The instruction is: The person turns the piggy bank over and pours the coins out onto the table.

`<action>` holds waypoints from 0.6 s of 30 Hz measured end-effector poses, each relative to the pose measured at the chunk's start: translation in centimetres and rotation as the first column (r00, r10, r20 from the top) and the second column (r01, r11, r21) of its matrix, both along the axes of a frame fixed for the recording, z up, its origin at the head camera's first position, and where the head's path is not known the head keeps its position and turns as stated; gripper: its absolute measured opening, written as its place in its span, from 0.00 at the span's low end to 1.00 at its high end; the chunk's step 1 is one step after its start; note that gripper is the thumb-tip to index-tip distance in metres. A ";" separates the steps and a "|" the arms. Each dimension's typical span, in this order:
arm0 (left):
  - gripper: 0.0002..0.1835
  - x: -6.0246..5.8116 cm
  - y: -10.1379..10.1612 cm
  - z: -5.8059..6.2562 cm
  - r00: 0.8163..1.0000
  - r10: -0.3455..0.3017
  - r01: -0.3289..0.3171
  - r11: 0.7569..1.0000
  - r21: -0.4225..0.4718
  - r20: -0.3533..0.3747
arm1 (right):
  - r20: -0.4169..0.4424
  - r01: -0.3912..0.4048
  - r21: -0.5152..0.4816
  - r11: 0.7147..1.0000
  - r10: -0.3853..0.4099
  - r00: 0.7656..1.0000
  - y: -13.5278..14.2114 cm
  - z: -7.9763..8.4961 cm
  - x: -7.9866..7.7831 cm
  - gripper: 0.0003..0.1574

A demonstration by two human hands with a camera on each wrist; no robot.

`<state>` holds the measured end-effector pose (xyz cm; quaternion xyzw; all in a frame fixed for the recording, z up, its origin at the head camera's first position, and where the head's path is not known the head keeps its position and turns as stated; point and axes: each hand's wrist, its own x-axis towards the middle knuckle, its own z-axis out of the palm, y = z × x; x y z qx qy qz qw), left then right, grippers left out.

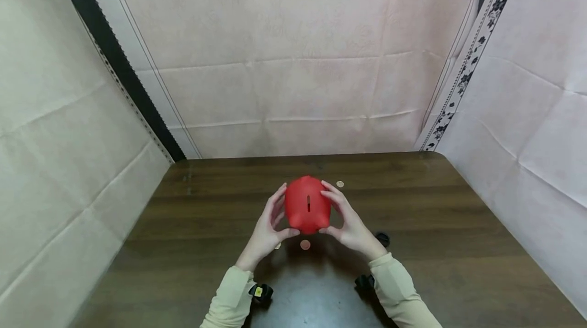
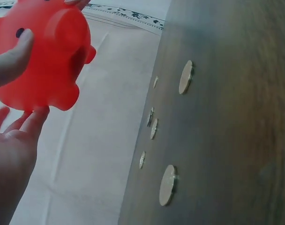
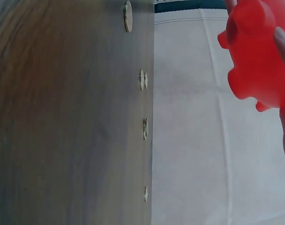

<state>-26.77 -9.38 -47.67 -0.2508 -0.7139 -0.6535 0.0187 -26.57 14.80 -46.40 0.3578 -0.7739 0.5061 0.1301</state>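
A red piggy bank (image 1: 300, 211) with a narrow coin slot on top is held up between both hands, raised off the wooden table. My left hand (image 1: 265, 231) grips its left side, thumb near the snout end and fingers spread along the flank. On the other side my right hand (image 1: 350, 228) holds it the same way. The left wrist view shows the bank's stubby feet (image 2: 67, 97) hanging free and a fingertip beneath the body. Below the bank lies a copper-coloured coin (image 1: 304, 244), and another coin (image 1: 277, 246) is partly hidden by the left hand.
A pale coin (image 1: 340, 184) lies farther back on the table (image 1: 206, 226). Several coins show in the wrist views, including a near one (image 2: 168, 185) lying flat. White cloth (image 1: 298, 88) hangs behind the table and along both sides. Dark cameras (image 1: 261, 293) sit at the wrists.
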 end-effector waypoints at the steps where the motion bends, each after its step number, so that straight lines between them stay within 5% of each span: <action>1: 0.51 0.0 0.0 -0.1 1.000 0.015 -0.015 1.000 0.001 0.015 | 0.000 0.013 0.004 1.000 -0.013 1.000 0.1 -0.3 -0.2 0.55; 6: 0.39 -0.1 0.3 -0.6 0.988 0.107 -0.106 0.994 -0.013 0.115 | 0.090 0.115 0.011 0.993 -0.116 0.989 0.4 -0.9 -0.7 0.54; 11: 0.31 -0.1 0.9 -0.6 0.965 0.117 -0.121 0.993 0.005 0.233 | 0.188 0.226 0.005 0.974 -0.223 0.957 0.0 -1.1 -0.9 0.42; 18: 0.26 -0.3 1.7 -0.7 0.908 0.245 -0.238 0.969 -0.062 0.341 | 0.332 0.332 0.117 0.936 -0.352 0.875 -1.3 -0.9 -1.2 0.26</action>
